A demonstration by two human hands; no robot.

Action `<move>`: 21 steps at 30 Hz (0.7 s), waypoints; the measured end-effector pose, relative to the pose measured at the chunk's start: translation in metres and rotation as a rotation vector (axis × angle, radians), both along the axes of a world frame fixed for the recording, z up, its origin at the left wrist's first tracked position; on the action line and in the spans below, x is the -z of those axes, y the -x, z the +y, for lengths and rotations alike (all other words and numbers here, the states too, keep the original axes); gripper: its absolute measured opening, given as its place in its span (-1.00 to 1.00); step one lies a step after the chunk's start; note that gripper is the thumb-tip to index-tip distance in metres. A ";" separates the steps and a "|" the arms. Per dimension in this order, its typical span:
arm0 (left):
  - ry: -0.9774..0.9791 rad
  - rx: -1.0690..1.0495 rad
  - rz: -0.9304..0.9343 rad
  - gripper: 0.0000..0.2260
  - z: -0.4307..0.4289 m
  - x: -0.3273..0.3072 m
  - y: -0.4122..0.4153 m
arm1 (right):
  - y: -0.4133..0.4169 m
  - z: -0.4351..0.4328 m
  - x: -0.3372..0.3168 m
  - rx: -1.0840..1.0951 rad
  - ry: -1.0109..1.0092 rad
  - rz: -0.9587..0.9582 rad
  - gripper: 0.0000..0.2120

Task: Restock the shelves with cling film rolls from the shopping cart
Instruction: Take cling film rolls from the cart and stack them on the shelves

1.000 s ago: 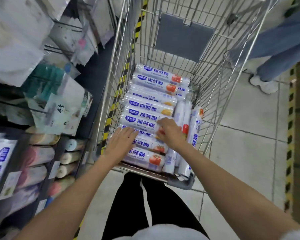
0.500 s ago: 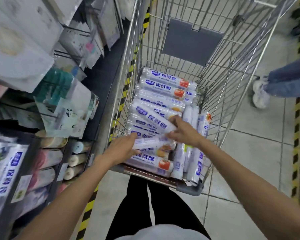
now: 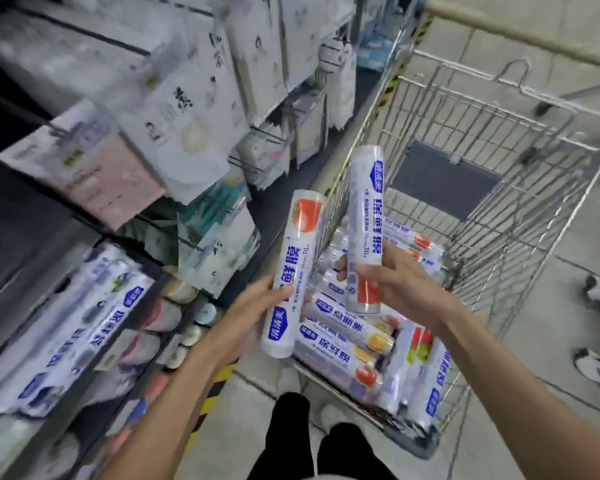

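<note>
Transfer step. My left hand (image 3: 246,317) grips one roll (image 3: 293,268) and my right hand (image 3: 397,284) grips a second roll (image 3: 365,223), both upright over the cart's (image 3: 520,216) near end. Spare rolls (image 3: 340,344) lie inside the cart. Next, probably: turn to the shelf (image 3: 137,336) left of the cart and slot both in.

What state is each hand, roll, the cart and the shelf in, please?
left hand: grips one cling film roll.
right hand: grips another roll.
left roll: held near upright, tomato end up.
right roll: held upright, tomato end down.
shopping cart: holds many spare rolls lying down.
shelf: partly stocked with roll packs.
</note>
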State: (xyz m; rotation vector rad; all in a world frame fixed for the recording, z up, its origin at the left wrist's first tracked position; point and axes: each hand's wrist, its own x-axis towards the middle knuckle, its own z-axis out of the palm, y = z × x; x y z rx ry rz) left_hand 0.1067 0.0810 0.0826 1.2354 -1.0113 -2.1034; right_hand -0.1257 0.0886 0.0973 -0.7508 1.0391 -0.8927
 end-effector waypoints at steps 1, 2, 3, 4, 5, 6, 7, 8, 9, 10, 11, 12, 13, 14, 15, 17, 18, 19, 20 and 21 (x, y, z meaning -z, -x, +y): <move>0.015 -0.083 0.009 -0.68 0.006 -0.010 -0.003 | -0.010 -0.003 -0.008 -0.029 0.012 -0.018 -0.48; 0.046 -0.170 0.004 -0.67 0.014 -0.019 -0.006 | -0.020 -0.006 -0.014 -0.067 0.031 -0.026 -0.44; 0.084 -0.256 -0.009 -0.66 0.022 -0.029 -0.008 | -0.031 -0.007 -0.022 -0.114 0.051 -0.036 -0.38; 0.128 -0.326 -0.036 -0.65 0.033 -0.038 -0.011 | -0.043 -0.006 -0.030 -0.165 0.070 -0.045 -0.35; 0.168 -0.391 -0.067 -0.63 0.043 -0.047 -0.014 | -0.055 -0.004 -0.037 -0.211 0.084 -0.056 -0.39; 0.205 -0.462 -0.095 -0.61 0.055 -0.055 -0.020 | -0.067 -0.001 -0.043 -0.257 0.100 -0.063 -0.47; 0.230 -0.537 -0.112 -0.61 0.067 -0.064 -0.026 | -0.080 0.004 -0.049 -0.301 0.114 -0.069 -0.57; 0.251 -0.608 -0.132 -0.63 0.080 -0.074 -0.033 | -0.093 0.011 -0.056 -0.345 0.129 -0.072 -0.62; 0.276 -0.673 -0.159 -0.65 0.094 -0.083 -0.041 | -0.107 0.019 -0.064 -0.390 0.146 -0.078 -0.63; 0.310 -0.739 -0.195 -0.67 0.109 -0.093 -0.049 | -0.120 0.029 -0.070 -0.435 0.161 -0.080 -0.64; 0.342 -0.806 -0.242 -0.69 0.125 -0.101 -0.060 | -0.135 0.040 -0.077 -0.475 0.169 -0.076 -0.64; 0.372 -0.868 -0.289 -0.69 0.141 -0.109 -0.070 | -0.149 0.051 -0.083 -0.513 0.170 -0.063 -0.63; 0.390 -0.931 -0.327 -0.69 0.159 -0.116 -0.080 | -0.165 0.064 -0.089 -0.553 0.171 -0.050 -0.61; 0.395 -0.991 -0.355 -0.68 0.178 -0.123 -0.090 | -0.180 0.076 -0.093 -0.593 0.179 -0.045 -0.59; 0.396 -1.049 -0.372 -0.68 0.197 -0.127 -0.100 | -0.196 0.091 -0.098 -0.629 0.192 -0.046 -0.58; 0.404 -1.163 -0.383 -0.62 0.238 -0.132 -0.119 | -0.228 0.119 -0.107 -0.675 0.210 -0.056 -0.62; 0.397 -1.223 -0.392 -0.55 0.258 -0.134 -0.128 | -0.243 0.133 -0.110 -0.686 0.208 -0.071 -0.70; 0.374 -1.278 -0.415 -0.47 0.278 -0.136 -0.137 | -0.258 0.147 -0.113 -0.704 0.209 -0.083 -0.81; 0.360 -1.322 -0.443 -0.44 0.298 -0.139 -0.146 | -0.274 0.161 -0.116 -0.737 0.219 -0.081 -0.87; 0.373 -1.363 -0.468 -0.47 0.319 -0.142 -0.155 | -0.291 0.177 -0.119 -0.779 0.235 -0.073 -0.88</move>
